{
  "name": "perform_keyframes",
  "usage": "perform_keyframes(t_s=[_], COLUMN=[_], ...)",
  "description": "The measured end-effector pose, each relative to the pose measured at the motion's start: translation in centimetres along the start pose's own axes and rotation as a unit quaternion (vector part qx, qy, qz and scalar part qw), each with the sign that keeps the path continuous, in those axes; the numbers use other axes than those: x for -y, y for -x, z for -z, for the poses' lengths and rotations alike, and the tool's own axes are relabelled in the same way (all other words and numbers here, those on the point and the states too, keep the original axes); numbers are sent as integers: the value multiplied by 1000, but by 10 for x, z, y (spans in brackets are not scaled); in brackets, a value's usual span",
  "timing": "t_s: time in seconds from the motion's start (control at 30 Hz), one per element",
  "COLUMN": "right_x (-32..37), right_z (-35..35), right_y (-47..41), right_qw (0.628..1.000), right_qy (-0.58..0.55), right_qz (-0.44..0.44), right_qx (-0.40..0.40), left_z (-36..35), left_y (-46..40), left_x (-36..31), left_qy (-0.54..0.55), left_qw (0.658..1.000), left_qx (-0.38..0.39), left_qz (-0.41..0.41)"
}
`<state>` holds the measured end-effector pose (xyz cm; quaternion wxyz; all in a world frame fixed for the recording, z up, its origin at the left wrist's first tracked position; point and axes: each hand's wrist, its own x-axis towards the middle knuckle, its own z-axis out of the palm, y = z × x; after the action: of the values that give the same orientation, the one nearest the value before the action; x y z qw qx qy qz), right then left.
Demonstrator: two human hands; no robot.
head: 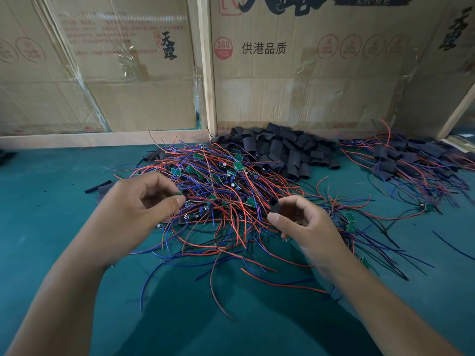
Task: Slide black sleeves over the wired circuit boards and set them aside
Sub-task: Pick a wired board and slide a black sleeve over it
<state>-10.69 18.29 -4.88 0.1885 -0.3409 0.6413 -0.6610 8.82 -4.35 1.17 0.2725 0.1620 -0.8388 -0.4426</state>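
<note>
Green table mat (51,227) foreground; taped cardboard boxes (308,86) behind.

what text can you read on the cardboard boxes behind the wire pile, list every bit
"360 PCS": red circle on the right box
"供港品质": black print beside that circle
"天露": black brush characters on the left box, and again at the right box's far edge
Red small print on the left box, round red stamps, top-edge lettering: too blurred or cut off to read

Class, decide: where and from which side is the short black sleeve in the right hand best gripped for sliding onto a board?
Probably pinch the black sleeve across its flat sides at the lower end, as the right hand does, coming from below. That leaves its open upper mouth free.
</note>
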Motion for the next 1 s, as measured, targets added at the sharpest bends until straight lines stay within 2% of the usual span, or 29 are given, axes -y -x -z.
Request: perform_keyframes(t_s=[0.17,0.37,0.63,0.77,1.0], right_x=[-8,-10,-9,-5,1], right_z=[2,4,6,6,7], right_y=[-1,0,-2,-1,-1], right_qw=[977,955,959,963,949], right_qy=[210,284,265,242,274], right_qz=[33,74,86,109,148], right_qx=[-21,-36,-43,-44,-43], left_z=[7,3,-1,-2,-5], left_y=[5,7,7,7,3], left_x=[-13,-18,-18,-17,-10], left_qy=[46,106,226,237,227], left_qw=[997,993,974,971,973], left_qx=[-55,-25,-7,4,28], left_qz=[-38,-53,-30,-19,-19])
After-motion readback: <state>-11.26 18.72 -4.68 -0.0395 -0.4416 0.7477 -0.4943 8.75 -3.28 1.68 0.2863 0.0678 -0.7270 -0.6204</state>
